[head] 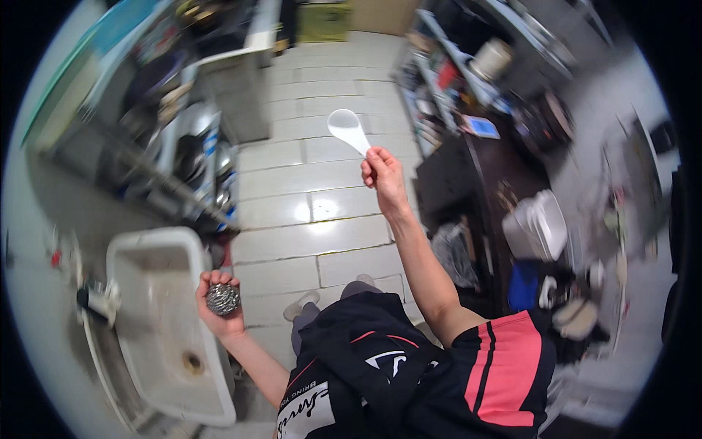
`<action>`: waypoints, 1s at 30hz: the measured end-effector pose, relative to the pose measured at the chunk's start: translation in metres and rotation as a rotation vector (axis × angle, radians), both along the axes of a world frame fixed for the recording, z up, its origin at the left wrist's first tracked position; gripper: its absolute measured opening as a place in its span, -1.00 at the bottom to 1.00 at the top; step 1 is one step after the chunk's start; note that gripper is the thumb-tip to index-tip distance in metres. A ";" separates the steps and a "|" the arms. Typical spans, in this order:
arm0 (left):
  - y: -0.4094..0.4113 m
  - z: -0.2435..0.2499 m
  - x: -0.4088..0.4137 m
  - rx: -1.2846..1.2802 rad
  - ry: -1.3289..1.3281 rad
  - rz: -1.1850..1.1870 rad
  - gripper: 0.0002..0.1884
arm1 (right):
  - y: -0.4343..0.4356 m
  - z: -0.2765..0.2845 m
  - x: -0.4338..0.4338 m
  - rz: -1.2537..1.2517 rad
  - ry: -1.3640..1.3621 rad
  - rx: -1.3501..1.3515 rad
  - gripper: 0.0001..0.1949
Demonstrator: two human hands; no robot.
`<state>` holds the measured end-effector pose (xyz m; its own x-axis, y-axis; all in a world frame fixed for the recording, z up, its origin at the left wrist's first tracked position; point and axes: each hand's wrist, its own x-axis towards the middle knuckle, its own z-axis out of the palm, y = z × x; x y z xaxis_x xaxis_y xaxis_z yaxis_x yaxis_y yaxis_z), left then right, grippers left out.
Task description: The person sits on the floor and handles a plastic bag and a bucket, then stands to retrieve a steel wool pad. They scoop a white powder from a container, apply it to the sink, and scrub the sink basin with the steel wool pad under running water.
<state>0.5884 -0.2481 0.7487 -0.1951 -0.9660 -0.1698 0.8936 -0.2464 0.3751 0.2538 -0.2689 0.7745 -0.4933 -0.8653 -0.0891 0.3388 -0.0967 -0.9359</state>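
Observation:
My right hand [385,174] pinches the handle end of a white spoon [346,127], a short wide-bowled one like a soup spoon, and holds it up over the tiled floor. On the left, my left hand [220,307] is palm up beside the sink's rim, with a steel wool scrubber [223,299] lying in the palm and the fingers curled around it. The two hands are well apart.
A white sink [164,324] with a drain stands at the left. Behind it are racks of metal cookware [192,153]. Along the right runs a dark cabinet [482,181] bearing white plastic containers [535,225] and a phone [482,127]. A clear plastic bag [454,255] is beside the cabinet.

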 end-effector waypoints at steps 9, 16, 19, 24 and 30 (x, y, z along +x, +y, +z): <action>0.045 0.003 -0.265 -0.006 0.012 -0.652 -0.88 | 0.245 -0.024 -0.270 -0.964 0.473 0.301 -0.84; 0.095 0.013 -0.353 -0.048 -0.146 -0.913 -0.87 | 0.384 -0.038 -0.417 -1.187 0.984 1.214 -0.80; 0.104 0.012 -0.363 -0.042 -0.197 -0.919 -0.88 | 0.393 -0.056 -0.459 -1.073 0.945 1.297 -0.80; 0.108 0.009 -0.366 -0.010 -0.215 -0.883 -0.88 | 0.389 -0.081 -0.488 -1.013 0.803 1.242 -0.79; 0.106 0.009 -0.368 -0.026 -0.212 -0.905 -0.88 | 0.392 -0.102 -0.493 -1.026 0.609 1.069 -0.80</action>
